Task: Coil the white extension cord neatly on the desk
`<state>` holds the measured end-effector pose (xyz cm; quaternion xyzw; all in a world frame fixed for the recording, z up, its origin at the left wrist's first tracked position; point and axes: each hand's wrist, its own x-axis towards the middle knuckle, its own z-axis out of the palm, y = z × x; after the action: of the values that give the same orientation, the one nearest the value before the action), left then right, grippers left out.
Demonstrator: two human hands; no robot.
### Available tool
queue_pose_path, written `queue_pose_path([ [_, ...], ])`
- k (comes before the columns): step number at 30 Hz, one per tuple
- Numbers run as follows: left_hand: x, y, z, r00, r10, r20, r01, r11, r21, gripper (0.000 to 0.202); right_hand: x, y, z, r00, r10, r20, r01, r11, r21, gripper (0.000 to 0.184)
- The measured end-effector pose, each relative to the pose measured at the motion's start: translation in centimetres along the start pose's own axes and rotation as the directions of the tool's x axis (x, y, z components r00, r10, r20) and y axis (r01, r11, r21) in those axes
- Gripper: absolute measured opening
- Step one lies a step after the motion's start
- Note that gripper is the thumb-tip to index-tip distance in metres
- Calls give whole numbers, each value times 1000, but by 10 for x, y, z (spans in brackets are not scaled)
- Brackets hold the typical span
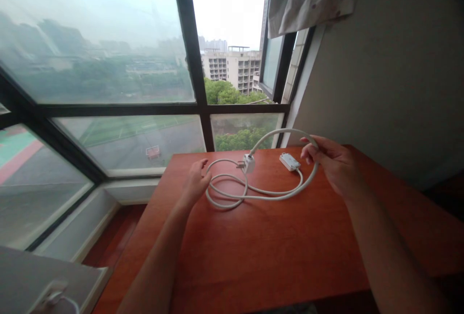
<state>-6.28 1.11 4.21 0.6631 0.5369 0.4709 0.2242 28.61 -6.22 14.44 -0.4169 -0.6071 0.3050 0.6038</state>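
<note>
Head view: the right hand (333, 162) pinches a white cable (264, 198) between thumb and fingers, raising part of it in an arc above the reddish-brown surface (275, 246). The left hand (196, 181), fingers bent, is right at the cable's coiled loops; whether it grips them I cannot tell. Between the hands are a white plug (249, 163), prongs to the left, and, nearer the right hand, a white block (290, 161) lying on the surface. Beyond stand windows (126, 109), with a curtain (311, 0) hanging at upper right
</note>
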Motion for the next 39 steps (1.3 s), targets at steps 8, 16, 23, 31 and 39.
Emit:
queue_pose_path([
  [8,-35,74,13,795,239,558,194,771,-606,53,10,3,22,993,46,113,-54,996,73,26],
  [16,-42,75,28,751,73,656,434,694,-574,42,22,48,26,963,261,73,-265,962,63,43],
  [23,-26,56,12,862,-34,506,406,644,-648,33,-1,134,-36,902,304,-307,-430,563,-706,34],
  [31,-17,48,3,902,-158,403,415,577,-703,43,-16,169,-27,860,494,-125,-283,258,-924,24],
  [39,-18,45,5,890,-139,435,433,558,-708,43,8,188,10,957,288,-20,-169,502,-848,32],
])
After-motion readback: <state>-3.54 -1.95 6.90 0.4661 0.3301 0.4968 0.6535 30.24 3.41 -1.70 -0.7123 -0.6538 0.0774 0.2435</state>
